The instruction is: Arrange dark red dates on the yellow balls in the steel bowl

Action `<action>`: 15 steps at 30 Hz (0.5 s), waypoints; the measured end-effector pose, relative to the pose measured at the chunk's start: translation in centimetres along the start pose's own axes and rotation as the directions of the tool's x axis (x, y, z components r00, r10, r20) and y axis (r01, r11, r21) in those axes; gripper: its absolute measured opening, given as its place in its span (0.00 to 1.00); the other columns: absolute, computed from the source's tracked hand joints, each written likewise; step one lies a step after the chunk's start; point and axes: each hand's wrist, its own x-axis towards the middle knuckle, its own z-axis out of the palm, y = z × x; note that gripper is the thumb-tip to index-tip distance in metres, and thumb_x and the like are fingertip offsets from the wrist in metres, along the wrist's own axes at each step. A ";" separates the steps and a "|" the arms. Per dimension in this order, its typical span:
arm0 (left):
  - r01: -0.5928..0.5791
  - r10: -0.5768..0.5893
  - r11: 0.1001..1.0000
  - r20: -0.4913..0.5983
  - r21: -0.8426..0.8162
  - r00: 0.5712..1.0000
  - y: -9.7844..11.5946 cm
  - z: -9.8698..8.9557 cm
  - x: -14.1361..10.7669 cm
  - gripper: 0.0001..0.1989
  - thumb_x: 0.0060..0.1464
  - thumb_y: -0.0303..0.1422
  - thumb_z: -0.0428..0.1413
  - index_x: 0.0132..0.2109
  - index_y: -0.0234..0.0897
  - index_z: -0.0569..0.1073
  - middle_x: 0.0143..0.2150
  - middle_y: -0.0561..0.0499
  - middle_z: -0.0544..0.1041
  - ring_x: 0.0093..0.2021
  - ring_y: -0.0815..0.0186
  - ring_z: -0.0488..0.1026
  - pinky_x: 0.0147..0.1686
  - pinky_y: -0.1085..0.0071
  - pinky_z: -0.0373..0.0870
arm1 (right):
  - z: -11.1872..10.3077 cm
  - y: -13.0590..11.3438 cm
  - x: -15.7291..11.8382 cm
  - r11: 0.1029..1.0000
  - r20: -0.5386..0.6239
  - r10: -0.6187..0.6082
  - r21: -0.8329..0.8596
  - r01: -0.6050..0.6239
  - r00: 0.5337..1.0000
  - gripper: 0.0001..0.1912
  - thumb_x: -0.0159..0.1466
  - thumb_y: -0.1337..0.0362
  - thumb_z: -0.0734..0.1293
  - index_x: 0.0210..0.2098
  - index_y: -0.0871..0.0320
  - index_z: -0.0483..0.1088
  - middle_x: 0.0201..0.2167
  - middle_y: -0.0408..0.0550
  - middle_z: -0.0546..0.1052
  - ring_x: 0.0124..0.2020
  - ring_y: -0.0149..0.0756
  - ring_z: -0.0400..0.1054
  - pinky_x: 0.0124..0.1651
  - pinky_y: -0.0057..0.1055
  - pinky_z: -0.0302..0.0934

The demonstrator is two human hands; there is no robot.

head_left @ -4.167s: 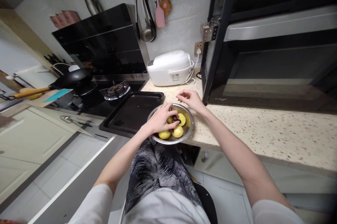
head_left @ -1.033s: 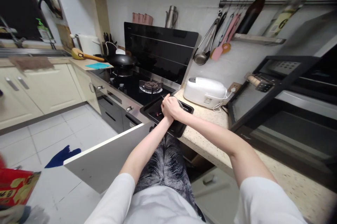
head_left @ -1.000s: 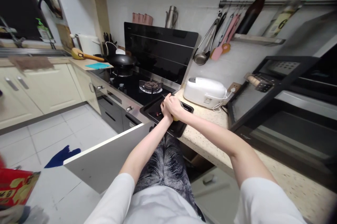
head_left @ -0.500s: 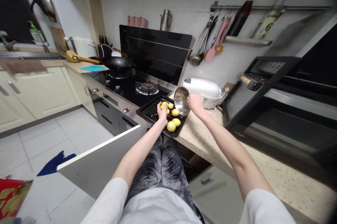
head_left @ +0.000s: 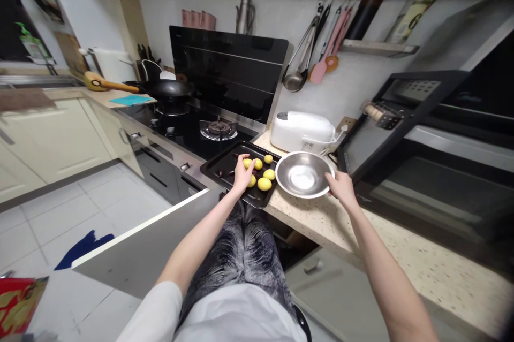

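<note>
1. Your left hand (head_left: pixel 242 173) rests among the yellow balls (head_left: pixel 264 184) on the black tray (head_left: pixel 225 159), fingers curled over one; whether it grips it, you cannot tell.
2. Your right hand (head_left: pixel 340 188) pinches the rim of the steel bowl (head_left: pixel 303 175) at its 4 o'clock edge.
3. Bowl sits upright on the speckled worktop (head_left: pixel 401 245), just beside the tray at its 3 o'clock.
4. A white rice cooker (head_left: pixel 302 131) stands at 12 o'clock of the bowl.
5. Dark small pieces (head_left: pixel 223 173) lie on the tray at 9 o'clock of the balls.
</note>
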 end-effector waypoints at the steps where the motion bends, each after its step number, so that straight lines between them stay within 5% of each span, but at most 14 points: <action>1: -0.020 0.020 0.999 0.005 0.025 1.000 0.0 -0.2 0.0 0.12 0.60 0.33 0.60 0.50 0.39 0.71 0.51 0.45 0.77 0.52 0.57 0.75 0.58 0.58 0.70 | 0.2 1.0 -0.7 0.998 0.036 0.029 0.055 -0.031 0.999 0.15 0.64 0.60 0.61 0.22 0.55 0.66 0.11 0.43 0.66 0.17 0.36 0.66 0.26 0.29 0.59; 6: -0.091 0.085 0.988 0.057 0.125 0.995 0.2 -0.7 -0.2 0.12 0.59 0.31 0.58 0.50 0.40 0.70 0.52 0.44 0.76 0.56 0.56 0.73 0.61 0.56 0.66 | 1.1 4.2 -3.6 0.955 0.191 0.092 0.261 -0.141 0.977 0.17 0.57 0.54 0.66 0.17 0.53 0.61 0.09 0.40 0.64 0.09 0.29 0.56 0.15 0.26 0.48; 15: -0.233 0.194 0.924 0.154 0.304 0.969 2.1 -1.3 -2.2 0.12 0.62 0.32 0.56 0.53 0.41 0.70 0.54 0.43 0.74 0.58 0.54 0.71 0.64 0.53 0.63 | 1.9 4.8 -5.0 0.916 0.362 0.011 0.370 -0.155 0.932 0.20 0.57 0.50 0.68 0.17 0.54 0.61 0.07 0.39 0.62 0.08 0.27 0.55 0.13 0.24 0.47</action>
